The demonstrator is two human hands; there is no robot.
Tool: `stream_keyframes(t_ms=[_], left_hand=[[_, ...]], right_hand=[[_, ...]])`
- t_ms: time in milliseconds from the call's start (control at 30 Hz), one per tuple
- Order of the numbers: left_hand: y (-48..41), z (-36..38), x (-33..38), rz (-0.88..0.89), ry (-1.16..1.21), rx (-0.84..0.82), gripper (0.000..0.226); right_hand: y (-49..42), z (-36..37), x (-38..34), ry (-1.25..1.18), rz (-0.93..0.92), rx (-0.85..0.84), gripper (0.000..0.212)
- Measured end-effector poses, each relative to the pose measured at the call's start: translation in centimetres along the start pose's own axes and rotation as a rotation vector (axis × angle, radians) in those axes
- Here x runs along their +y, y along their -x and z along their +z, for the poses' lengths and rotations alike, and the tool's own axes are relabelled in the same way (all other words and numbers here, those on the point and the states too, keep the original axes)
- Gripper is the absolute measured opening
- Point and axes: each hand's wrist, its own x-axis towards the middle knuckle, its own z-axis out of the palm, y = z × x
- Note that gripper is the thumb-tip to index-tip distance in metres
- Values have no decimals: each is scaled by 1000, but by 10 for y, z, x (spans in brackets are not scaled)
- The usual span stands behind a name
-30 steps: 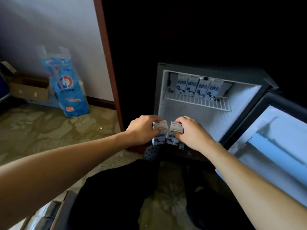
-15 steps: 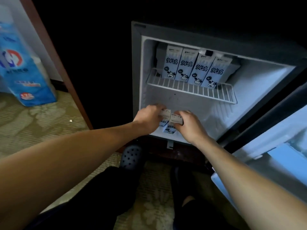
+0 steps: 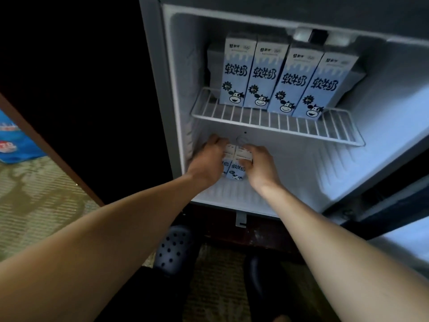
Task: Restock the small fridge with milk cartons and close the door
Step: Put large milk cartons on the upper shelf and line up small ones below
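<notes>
The small fridge stands open, white inside. Several blue-and-white milk cartons with a cow face stand in a row on its wire shelf. Below the shelf, at the back left of the fridge floor, two more cartons stand side by side. My left hand is shut on the left carton. My right hand is shut on the right carton. The hands hide most of both cartons. The fridge door hangs open at the lower right.
A dark cabinet with a brown wooden edge borders the fridge on the left. A blue plastic package lies on the patterned carpet at far left. A dark perforated clog sits below the fridge.
Both hands have carried the two cartons from the fridge's front edge deep into the lower compartment. The view has moved closer to the fridge.
</notes>
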Motion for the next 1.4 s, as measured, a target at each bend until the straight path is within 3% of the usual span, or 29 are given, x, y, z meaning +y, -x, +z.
stream_keyframes(t_ms=[967,1400], left_hand=[[-17,6,3,-13,-29,87,50],[-21,14,-1,-16,-17,93,50]], right_hand=[[-44,25,14,16,-23,130,47],[-39,20,7,6,-30,75,42]])
